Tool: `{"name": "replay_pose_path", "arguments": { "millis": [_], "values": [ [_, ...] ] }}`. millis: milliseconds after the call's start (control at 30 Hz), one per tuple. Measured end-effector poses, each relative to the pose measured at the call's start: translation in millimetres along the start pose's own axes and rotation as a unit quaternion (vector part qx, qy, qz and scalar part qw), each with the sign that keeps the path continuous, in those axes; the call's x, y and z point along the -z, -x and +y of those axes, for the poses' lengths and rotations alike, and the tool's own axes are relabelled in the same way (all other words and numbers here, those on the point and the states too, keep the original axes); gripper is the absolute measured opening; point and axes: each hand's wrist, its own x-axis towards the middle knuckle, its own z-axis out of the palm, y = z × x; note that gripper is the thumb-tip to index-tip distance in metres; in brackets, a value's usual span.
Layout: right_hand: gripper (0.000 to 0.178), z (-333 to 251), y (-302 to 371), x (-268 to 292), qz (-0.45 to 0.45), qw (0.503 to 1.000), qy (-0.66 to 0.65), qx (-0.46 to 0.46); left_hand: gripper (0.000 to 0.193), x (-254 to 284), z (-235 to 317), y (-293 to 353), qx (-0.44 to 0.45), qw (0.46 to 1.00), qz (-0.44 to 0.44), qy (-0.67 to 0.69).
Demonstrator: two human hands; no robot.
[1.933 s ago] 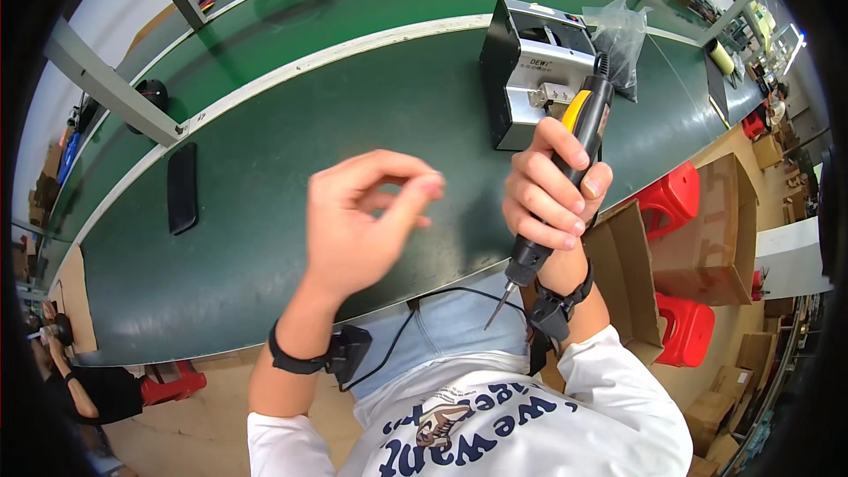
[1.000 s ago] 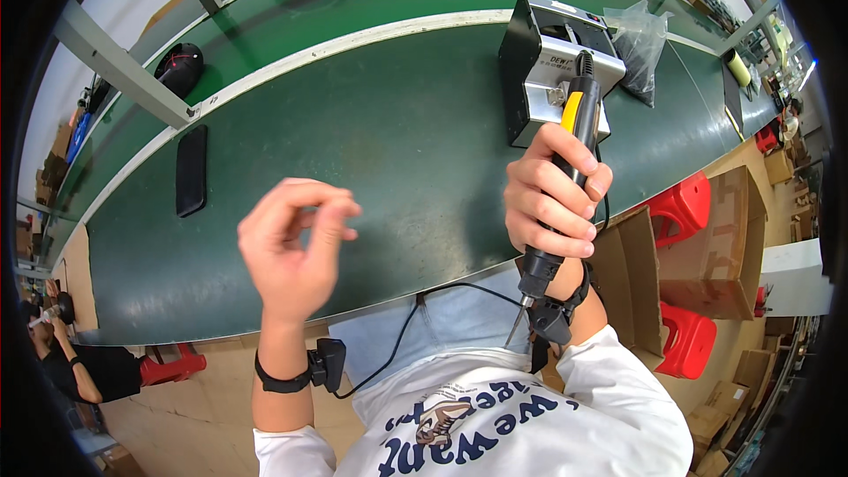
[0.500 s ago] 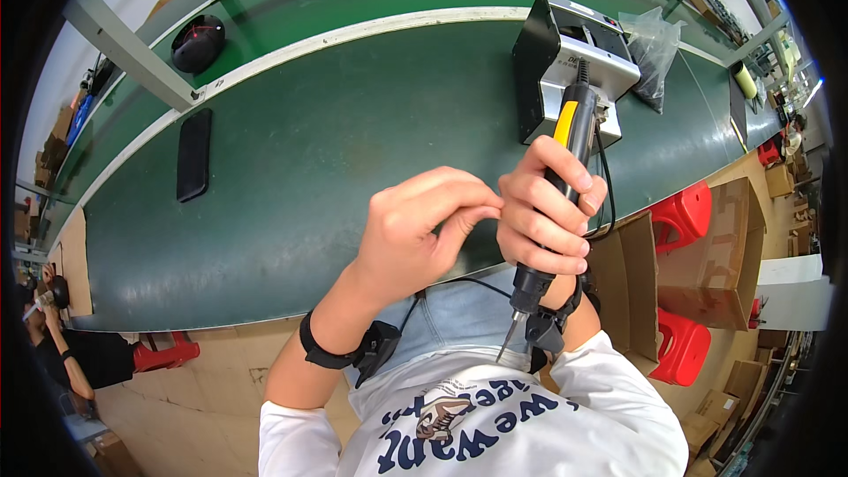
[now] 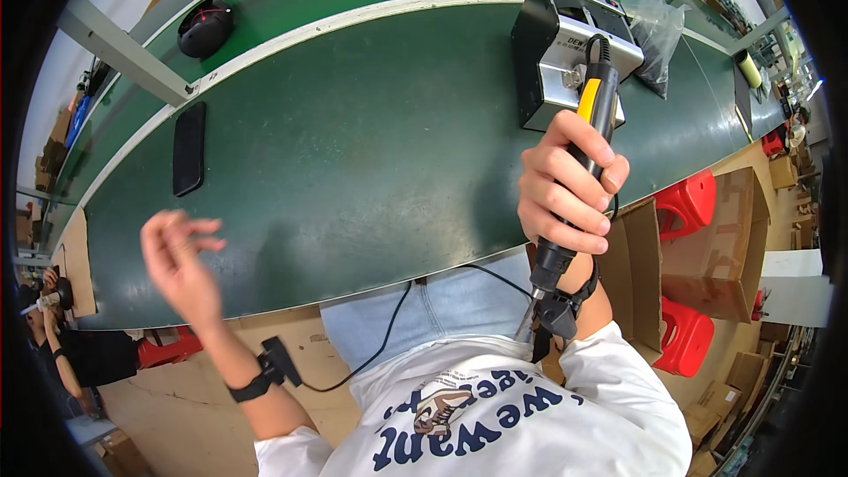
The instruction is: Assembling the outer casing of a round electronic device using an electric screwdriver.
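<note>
My right hand (image 4: pixel 565 190) grips a black and yellow electric screwdriver (image 4: pixel 579 177), held upright with its bit pointing down toward my lap, over the front edge of the green bench (image 4: pixel 353 159). My left hand (image 4: pixel 181 261) is raised off to the left, away from the tool, fingers loosely curled and apart, and it looks empty. A black wrist strap with a cable (image 4: pixel 265 371) sits on my left wrist.
A grey and black box-shaped unit (image 4: pixel 565 57) stands on the bench behind the screwdriver, with a clear plastic bag (image 4: pixel 658 31) beside it. A black phone (image 4: pixel 188 148) lies at the left. Red stools (image 4: pixel 689 203) and cardboard boxes (image 4: pixel 724 238) stand at the right. Another person (image 4: pixel 53 318) sits far left.
My left hand went to the screwdriver beside my right hand, then swung away to the left. The right hand has kept the screwdriver upright all along.
</note>
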Motion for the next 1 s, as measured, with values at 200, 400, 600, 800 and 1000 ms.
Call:
{"name": "replay_pose_path", "arguments": {
  "millis": [200, 400, 600, 800, 1000],
  "values": [
    [0.064, 6, 6, 12, 0.008, 0.999, 0.047, 0.020, 0.022, 215, -70, 87, 0.131, 0.971, 0.127, -0.153],
    [0.103, 15, -10, 5, 0.125, 0.977, 0.169, 0.046, 0.037, 279, -134, 246, 0.452, 0.710, -0.095, -0.532],
    [0.111, 17, -12, 5, 0.149, 0.969, 0.191, 0.050, 0.038, 253, -123, 202, 0.517, 0.635, -0.006, -0.575],
    [0.115, 23, -15, 2, 0.141, 0.965, 0.218, 0.047, 0.035, 132, 35, 82, 0.053, 0.935, 0.117, -0.330],
    [0.122, 37, -12, 5, 0.149, 0.958, 0.238, 0.050, 0.022, -54, 116, 38, -0.120, 0.955, -0.271, -0.022]
  ]
}}
